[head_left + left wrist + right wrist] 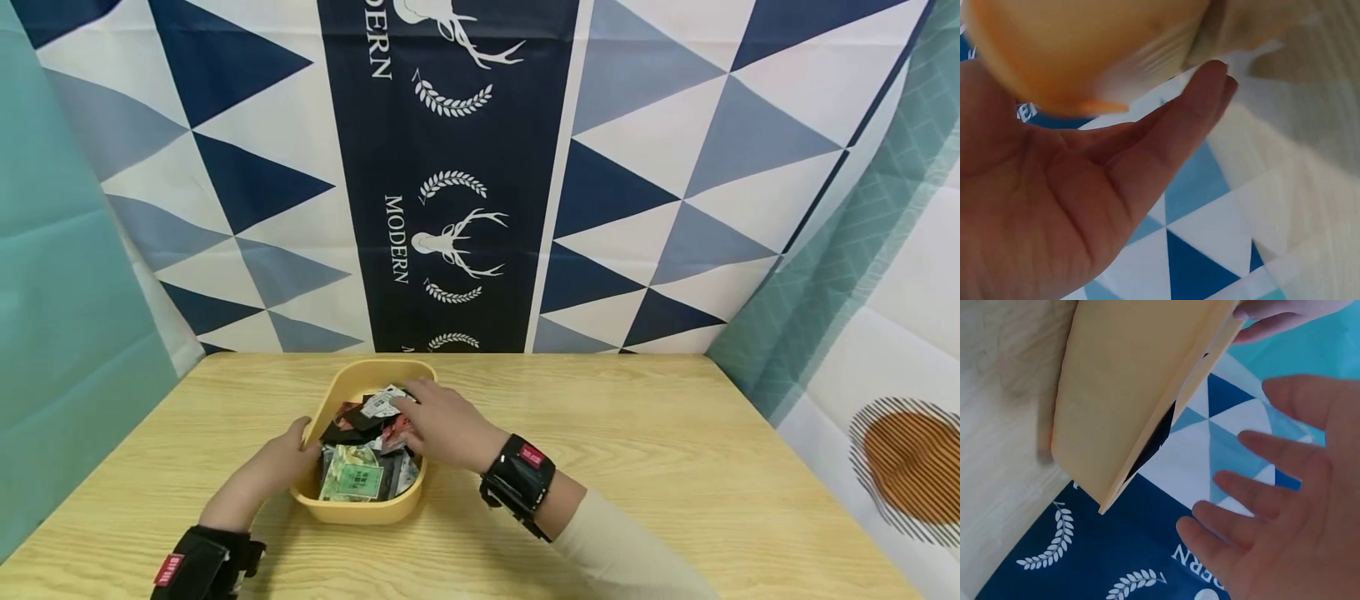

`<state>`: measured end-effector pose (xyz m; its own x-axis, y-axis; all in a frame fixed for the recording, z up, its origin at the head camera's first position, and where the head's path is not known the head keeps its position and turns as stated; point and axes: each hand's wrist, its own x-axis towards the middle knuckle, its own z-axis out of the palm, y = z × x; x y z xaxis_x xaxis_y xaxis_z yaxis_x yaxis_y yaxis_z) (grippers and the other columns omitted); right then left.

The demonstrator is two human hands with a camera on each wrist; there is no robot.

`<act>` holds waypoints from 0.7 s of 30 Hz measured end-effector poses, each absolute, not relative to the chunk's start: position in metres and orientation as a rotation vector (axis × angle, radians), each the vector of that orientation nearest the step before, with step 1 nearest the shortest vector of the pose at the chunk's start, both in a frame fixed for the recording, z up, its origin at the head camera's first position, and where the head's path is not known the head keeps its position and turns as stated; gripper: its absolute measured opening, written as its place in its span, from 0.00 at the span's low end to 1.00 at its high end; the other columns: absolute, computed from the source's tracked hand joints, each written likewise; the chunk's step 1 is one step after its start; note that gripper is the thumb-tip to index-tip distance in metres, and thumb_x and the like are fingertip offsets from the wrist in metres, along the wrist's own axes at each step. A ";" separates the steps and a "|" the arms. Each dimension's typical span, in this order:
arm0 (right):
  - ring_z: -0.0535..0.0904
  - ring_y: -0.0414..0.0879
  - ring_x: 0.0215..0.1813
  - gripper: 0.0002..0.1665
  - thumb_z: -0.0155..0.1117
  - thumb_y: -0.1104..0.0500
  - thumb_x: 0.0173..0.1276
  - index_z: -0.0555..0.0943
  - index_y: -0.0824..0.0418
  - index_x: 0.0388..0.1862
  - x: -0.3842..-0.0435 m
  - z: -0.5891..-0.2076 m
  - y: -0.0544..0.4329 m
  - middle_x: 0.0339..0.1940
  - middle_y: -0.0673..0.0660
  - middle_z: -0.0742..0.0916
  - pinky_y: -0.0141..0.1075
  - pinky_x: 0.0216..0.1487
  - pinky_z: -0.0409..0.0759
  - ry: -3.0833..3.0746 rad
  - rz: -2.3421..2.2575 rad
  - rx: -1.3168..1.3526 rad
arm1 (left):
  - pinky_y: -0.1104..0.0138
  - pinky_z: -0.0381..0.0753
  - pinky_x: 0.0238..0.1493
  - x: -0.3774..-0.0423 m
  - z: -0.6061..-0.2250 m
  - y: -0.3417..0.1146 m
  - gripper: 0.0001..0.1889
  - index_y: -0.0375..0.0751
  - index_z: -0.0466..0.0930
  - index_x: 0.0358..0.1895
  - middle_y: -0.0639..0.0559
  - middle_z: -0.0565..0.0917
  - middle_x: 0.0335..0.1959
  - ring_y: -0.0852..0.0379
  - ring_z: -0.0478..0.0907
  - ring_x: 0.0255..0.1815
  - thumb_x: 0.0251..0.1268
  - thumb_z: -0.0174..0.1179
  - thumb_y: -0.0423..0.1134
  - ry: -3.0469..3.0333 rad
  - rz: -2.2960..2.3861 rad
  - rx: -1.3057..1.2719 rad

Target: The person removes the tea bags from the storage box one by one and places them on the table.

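Inside the yellow tub (360, 513), which stands on the wooden table (645, 467), lies a loose heap of small flat packets: a green packet (360, 481) toward the tub's near end, a white packet (381, 403) and darker and red ones toward its far end. At the tub's left side the left hand (270, 468) holds the rim, thumb at the top edge and fingers, fairly straight, outside the wall. Over the tub's right rim hangs the right hand (448, 423), fingers loosely spread and pinching nothing; whether a fingertip brushes a packet cannot be told.

The packets look thin and light, probably slick-faced and easily bent, so they would likely slide over one another; a pinch at a raised edge or corner, thumb against forefinger, should lift one without dragging its neighbours. Squeezing hard across the middle might crease them. The tub appears to be stiff, smooth plastic, light enough to skid on the table if nudged; its rim seems the best hold, with an opposite grip on the right side for lifting.
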<state>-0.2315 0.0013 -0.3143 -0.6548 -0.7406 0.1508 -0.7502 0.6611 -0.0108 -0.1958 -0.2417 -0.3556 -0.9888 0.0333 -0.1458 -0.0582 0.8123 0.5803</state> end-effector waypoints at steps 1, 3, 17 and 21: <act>0.63 0.49 0.70 0.27 0.54 0.52 0.69 0.69 0.54 0.66 -0.233 -0.314 -0.002 0.69 0.56 0.69 0.44 0.66 0.66 -2.740 0.094 1.257 | 0.58 0.76 0.34 -0.197 -0.358 -0.240 0.30 0.18 0.44 0.67 0.24 0.76 0.44 0.45 0.79 0.37 0.69 0.41 0.34 2.852 0.928 -0.022; 0.63 0.49 0.71 0.28 0.54 0.51 0.69 0.67 0.53 0.67 -0.238 -0.315 -0.008 0.69 0.55 0.68 0.43 0.66 0.65 -2.743 0.055 1.292 | 0.59 0.75 0.33 -0.197 -0.362 -0.238 0.29 0.18 0.45 0.66 0.28 0.77 0.40 0.49 0.78 0.34 0.67 0.41 0.33 2.866 0.934 -0.017; 0.57 0.51 0.74 0.31 0.57 0.54 0.67 0.64 0.51 0.69 -0.257 -0.328 -0.043 0.70 0.53 0.67 0.45 0.70 0.60 -2.867 -0.052 1.311 | 0.67 0.59 0.15 -0.192 -0.374 -0.228 0.28 0.11 0.46 0.62 0.46 0.71 0.12 0.56 0.65 0.11 0.66 0.42 0.31 3.091 0.616 -0.005; 0.57 0.48 0.74 0.32 0.55 0.53 0.68 0.62 0.51 0.70 -0.261 -0.331 -0.046 0.71 0.51 0.67 0.44 0.71 0.58 -2.930 -0.063 1.297 | 0.67 0.60 0.15 -0.194 -0.374 -0.226 0.28 0.12 0.48 0.62 0.46 0.71 0.12 0.56 0.66 0.11 0.66 0.43 0.31 3.128 0.531 -0.026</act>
